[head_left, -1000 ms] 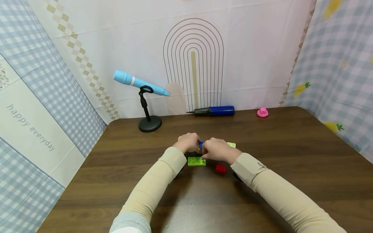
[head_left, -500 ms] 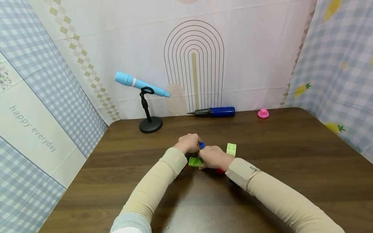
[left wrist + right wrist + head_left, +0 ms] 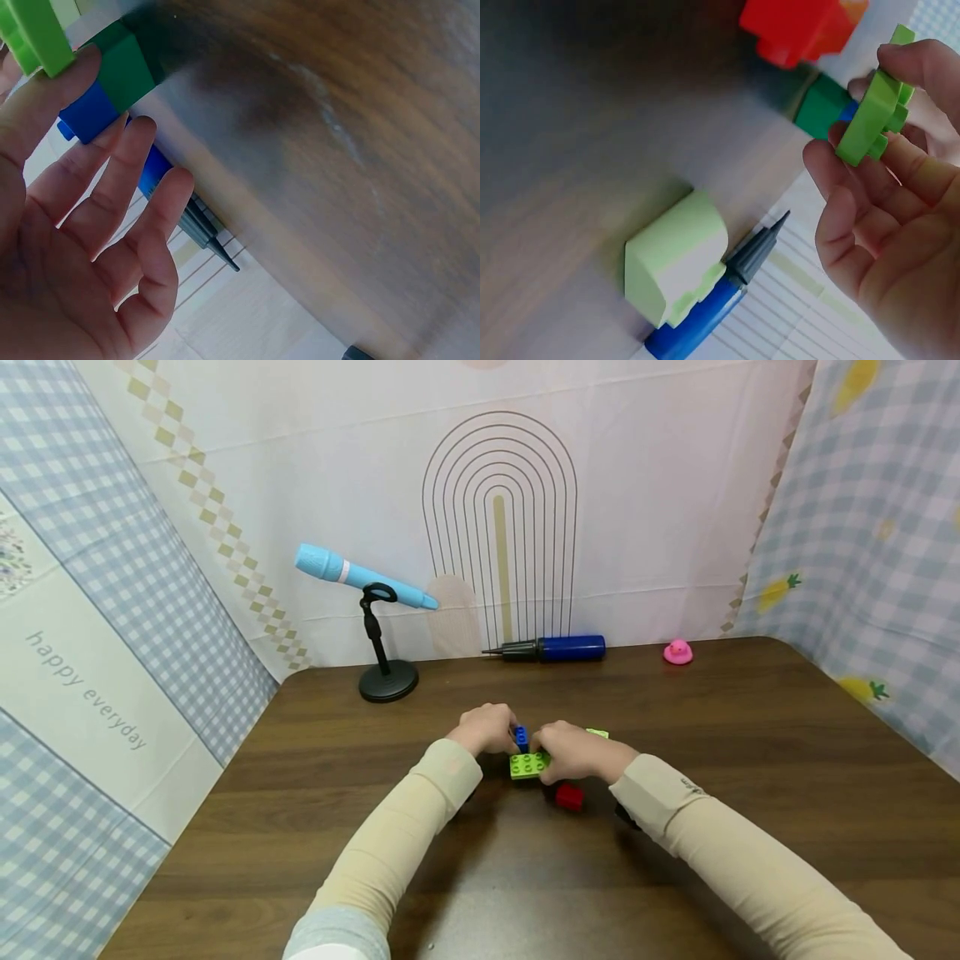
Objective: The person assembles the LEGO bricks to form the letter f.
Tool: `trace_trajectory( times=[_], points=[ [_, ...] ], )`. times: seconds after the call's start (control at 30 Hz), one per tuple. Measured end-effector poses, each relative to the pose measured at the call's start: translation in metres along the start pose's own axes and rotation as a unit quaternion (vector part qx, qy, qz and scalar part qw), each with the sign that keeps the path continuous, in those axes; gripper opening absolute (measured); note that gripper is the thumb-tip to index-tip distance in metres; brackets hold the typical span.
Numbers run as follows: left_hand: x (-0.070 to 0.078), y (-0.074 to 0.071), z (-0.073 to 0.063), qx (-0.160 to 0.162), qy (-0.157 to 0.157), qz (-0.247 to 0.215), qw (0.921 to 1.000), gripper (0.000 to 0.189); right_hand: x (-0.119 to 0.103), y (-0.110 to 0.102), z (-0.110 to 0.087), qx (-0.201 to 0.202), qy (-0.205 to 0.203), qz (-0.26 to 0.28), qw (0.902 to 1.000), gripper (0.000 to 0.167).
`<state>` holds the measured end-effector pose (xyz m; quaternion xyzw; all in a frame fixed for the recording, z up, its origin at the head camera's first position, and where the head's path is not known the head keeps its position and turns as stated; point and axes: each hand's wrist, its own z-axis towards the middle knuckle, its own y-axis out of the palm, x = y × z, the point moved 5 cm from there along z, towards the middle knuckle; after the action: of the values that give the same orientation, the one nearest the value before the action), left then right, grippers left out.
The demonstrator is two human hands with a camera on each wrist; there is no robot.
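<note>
My left hand [image 3: 486, 729] pinches a blue toy building brick [image 3: 90, 112] between thumb and fingers. The blue brick sits against a dark green brick [image 3: 129, 67], which is close to the tabletop. My right hand [image 3: 573, 752] pinches a flat lime green brick [image 3: 527, 766] by its edges, thumb on one side and fingers on the other. In the head view the lime brick is just in front of the blue one, studs up. A red brick [image 3: 569, 797] lies below my right hand. Partly hidden behind that hand is a pale green brick [image 3: 679, 255] with a curved side.
At the table's back edge lies a blue and black hand pump [image 3: 555, 648]. A black stand [image 3: 387, 681] holds a light blue toy microphone [image 3: 363, 578] at back left. A pink rubber duck [image 3: 677, 652] sits at back right. Fabric hangs behind the wooden table [image 3: 300, 818].
My right hand came away from the blue brick, reached down to the lime brick and took hold of it. The lime brick has shifted right and back. My left hand stayed in place.
</note>
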<state>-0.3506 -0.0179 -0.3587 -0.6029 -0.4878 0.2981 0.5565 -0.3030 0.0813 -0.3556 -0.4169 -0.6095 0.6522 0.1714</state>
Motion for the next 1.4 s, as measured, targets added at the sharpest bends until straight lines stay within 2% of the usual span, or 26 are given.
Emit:
trace_trajectory(
  times=[0.1, 0.23, 0.5, 0.9, 1.17, 1.4],
  points=[
    [0.000, 0.000, 0.000, 0.000, -0.002, -0.001, 1.0000, 0.018, 0.004, -0.004, -0.004, -0.010, 0.016, 0.020, 0.9996, 0.027],
    [0.000, 0.000, 0.000, 0.000, -0.002, -0.007, 1.0000, 0.016, 0.010, -0.010, -0.008, -0.008, 0.029, 0.028, 0.9992, 0.029],
    [-0.001, -0.001, 0.000, 0.003, -0.001, -0.009, 1.0000, 0.018, 0.017, -0.021, -0.009, 0.020, 0.034, 0.025, 0.9989, 0.029],
    [0.001, -0.002, -0.002, 0.010, 0.007, -0.015, 0.9998, 0.020, 0.022, -0.027, -0.003, 0.045, 0.033, 0.014, 0.9983, 0.031],
    [-0.002, 0.001, -0.001, 0.002, 0.007, -0.014, 0.9999, 0.021, 0.019, -0.024, 0.005, 0.034, 0.043, 0.026, 0.9982, 0.032],
    [-0.004, -0.001, -0.005, -0.001, 0.015, -0.050, 0.9986, 0.027, 0.016, -0.023, 0.010, 0.024, 0.044, 0.022, 0.9985, 0.032]
  ],
)
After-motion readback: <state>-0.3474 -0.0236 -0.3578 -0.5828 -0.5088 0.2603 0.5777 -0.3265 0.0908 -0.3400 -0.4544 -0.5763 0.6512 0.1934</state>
